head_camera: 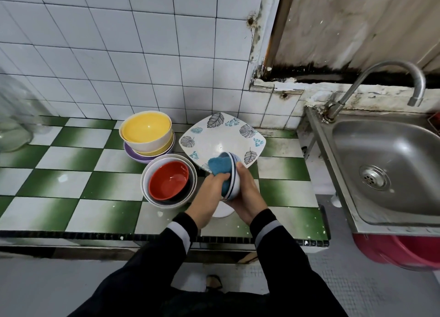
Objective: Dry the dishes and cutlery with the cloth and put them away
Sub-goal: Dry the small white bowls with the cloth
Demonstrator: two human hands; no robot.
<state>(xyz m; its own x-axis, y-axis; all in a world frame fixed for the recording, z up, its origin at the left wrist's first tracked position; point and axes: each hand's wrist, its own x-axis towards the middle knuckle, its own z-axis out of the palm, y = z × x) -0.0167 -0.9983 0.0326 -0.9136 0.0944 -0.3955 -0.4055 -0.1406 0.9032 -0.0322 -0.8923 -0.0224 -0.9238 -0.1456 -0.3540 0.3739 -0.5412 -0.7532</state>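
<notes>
The small blue-rimmed bowl (234, 185) is held on its side above the counter (71, 173), just in front of the square plate (221, 135). The right hand (247, 193) curls round its outside while the left hand (209, 193) grips the blue cloth (219, 165) and presses it inside. Glazed and probably wet, the bowl looks light, slippery and breakable, so cupping wall and base seems safest. I count one cloth, one plate, three stacked dishes under the yellow bowl (146, 131), and a red bowl (169, 179) nested in at least two pale ones.
</notes>
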